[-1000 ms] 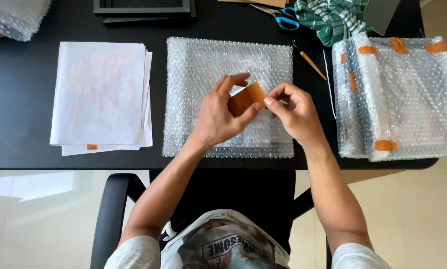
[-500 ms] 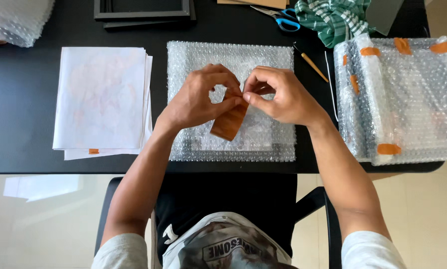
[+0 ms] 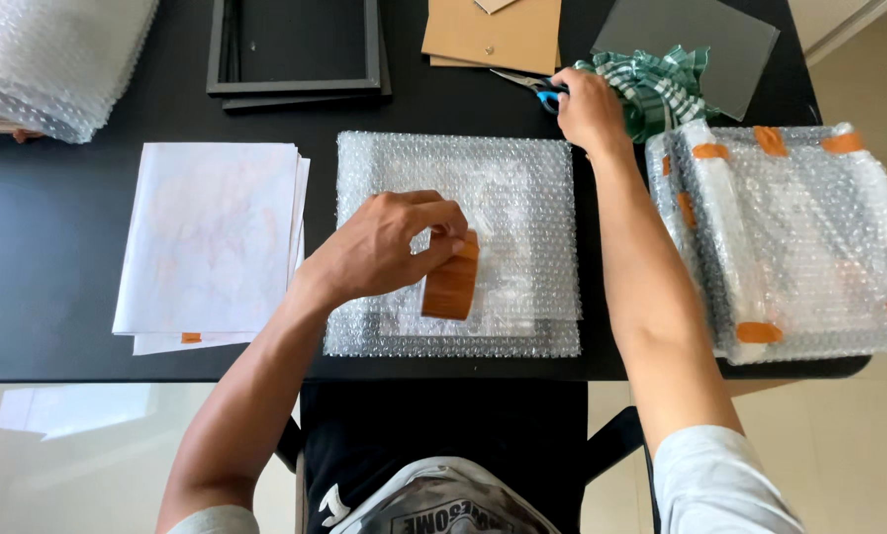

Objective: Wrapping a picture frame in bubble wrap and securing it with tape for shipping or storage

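**Head view: tape strip in one hand, scissors under the other**

Head camera looks down on a black table (image 3: 47,247). At frame centre lies a flat rectangular bubble-wrap package (image 3: 503,198). Over its lower middle the left hand (image 3: 384,247) pinches the top end of a brown tape strip (image 3: 451,282) between thumb and fingertips; the strip hangs down against the wrap.

The right hand (image 3: 590,107) reaches to the upper right of the frame, fingers curled over the blue handles of a pair of scissors (image 3: 527,84), whose blades point left. Whether the fingers have closed on the handles I cannot tell. A green checked cloth (image 3: 661,84) lies just beside that hand.

At the right edge sits a stack of bubble-wrapped packages (image 3: 799,237), sealed with short orange-brown tape tabs at corners and edges. Left of centre lies a pile of white paper sheets (image 3: 211,237) with one small orange tab at its lower edge. Along the top are a black frame (image 3: 295,87), a tan cardboard piece (image 3: 493,35) and a grey sheet (image 3: 700,35); a bubble-wrap roll (image 3: 52,59) fills the upper left corner.
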